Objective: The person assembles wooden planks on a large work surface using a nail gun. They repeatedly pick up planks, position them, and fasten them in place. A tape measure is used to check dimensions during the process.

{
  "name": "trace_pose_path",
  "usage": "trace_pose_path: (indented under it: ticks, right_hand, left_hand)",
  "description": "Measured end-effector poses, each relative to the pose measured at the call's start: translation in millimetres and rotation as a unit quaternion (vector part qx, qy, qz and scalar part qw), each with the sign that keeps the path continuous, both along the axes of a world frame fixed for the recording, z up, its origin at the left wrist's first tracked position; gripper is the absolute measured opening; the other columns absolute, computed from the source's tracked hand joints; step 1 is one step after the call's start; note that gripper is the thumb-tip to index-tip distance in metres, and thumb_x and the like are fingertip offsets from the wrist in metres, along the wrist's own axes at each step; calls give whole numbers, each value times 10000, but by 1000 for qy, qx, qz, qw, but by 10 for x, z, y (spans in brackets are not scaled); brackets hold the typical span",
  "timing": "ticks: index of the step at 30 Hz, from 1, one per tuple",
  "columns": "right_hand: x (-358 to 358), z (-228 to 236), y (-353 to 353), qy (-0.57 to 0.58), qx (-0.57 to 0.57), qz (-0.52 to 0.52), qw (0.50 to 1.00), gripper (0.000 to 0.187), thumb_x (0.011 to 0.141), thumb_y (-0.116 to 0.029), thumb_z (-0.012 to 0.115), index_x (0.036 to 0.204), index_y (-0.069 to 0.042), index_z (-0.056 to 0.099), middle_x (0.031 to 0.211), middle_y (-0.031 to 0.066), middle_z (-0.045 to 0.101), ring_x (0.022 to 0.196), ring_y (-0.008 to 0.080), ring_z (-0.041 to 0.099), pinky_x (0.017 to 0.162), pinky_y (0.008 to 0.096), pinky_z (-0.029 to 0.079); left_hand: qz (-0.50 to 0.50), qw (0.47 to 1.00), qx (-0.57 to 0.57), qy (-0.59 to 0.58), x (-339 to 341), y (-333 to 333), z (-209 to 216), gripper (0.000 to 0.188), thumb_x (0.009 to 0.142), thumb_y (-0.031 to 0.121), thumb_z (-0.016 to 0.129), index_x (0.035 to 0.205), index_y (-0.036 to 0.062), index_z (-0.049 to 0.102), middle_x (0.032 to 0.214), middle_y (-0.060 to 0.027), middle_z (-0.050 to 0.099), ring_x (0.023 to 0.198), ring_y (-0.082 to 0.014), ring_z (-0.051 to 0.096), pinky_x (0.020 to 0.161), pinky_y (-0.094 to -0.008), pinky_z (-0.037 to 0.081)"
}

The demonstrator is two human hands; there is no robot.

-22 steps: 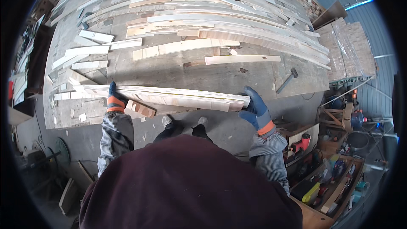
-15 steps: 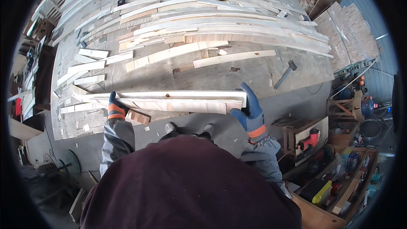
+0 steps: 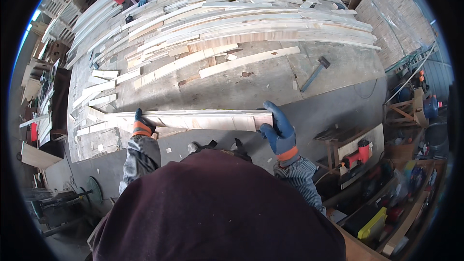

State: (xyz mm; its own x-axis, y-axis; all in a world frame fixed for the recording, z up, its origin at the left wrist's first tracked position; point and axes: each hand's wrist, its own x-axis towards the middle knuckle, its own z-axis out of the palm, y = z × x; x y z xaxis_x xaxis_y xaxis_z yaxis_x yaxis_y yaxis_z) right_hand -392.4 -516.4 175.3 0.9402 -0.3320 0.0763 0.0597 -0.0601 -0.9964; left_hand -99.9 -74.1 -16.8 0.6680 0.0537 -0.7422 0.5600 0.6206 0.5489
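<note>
A box (image 3: 357,242) holds a yellow item (image 3: 372,224) among blurred clutter (image 3: 416,178); strips (image 3: 251,63) and a hammer (image 3: 315,73) lie across the table (image 3: 261,86). By its near edge the left hand (image 3: 144,123) clamps the boards (image 3: 208,122); the right hand (image 3: 280,133) cups their right end, whether gripping I can't tell.

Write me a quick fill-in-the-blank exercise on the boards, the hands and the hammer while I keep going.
1. The held boards are made of ____.
2. At the wrist of the left hand, the glove band is ____.
3. Of the two hands, the one nearer the hammer is the ____.

Missing words: wood; orange; right.
</note>
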Motion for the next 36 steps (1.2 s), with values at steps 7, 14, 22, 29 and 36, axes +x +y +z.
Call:
trace_pose_path:
  ticks: [7,14,22,29,36]
  right_hand:
    - [-223,172,-302,-45,-69,-29,996,526,870,20,569,1368,-20,403,1221,143,567,1102,212,559,961,324,434]
    - [-331,326,-232,-7,-88,-55,995,512,875,57,541,1363,-38,418,1190,138,580,939,147,588,723,231,495]
    - [-450,345,-145,53,-51,-112,991,526,852,97,514,1352,-37,424,1188,145,571,932,173,597,710,248,515]
    - [-503,375,-85,97,-45,-145,984,565,811,74,478,1362,-39,428,1176,128,559,879,158,595,672,240,523]
    - [-395,408,-34,100,-69,-166,979,563,811,65,479,1363,-30,430,1170,133,559,887,171,595,670,239,523]
  left_hand:
    - [-17,808,518,-278,-760,-331,509,895,712,375,802,1376,-20,351,1293,-201,481,1196,-329,467,992,-425,391]
    - [-425,287,656,-554,-1085,-1223,1297,1094,532,595,776,1376,37,358,1341,-189,434,1253,-377,408,1061,-542,262]
    - [-381,311,621,-610,-1159,-1438,1115,1078,479,484,809,1363,58,363,1293,-168,466,1196,-372,454,1037,-617,255]
    - [-504,272,574,-585,-1001,-1344,1253,1011,540,461,790,1357,43,366,1224,-168,497,1159,-354,478,1034,-556,317]
    - [-403,275,613,-621,-1130,-1398,1148,978,624,471,703,1388,-6,322,1401,-248,369,1274,-450,384,1037,-596,281]
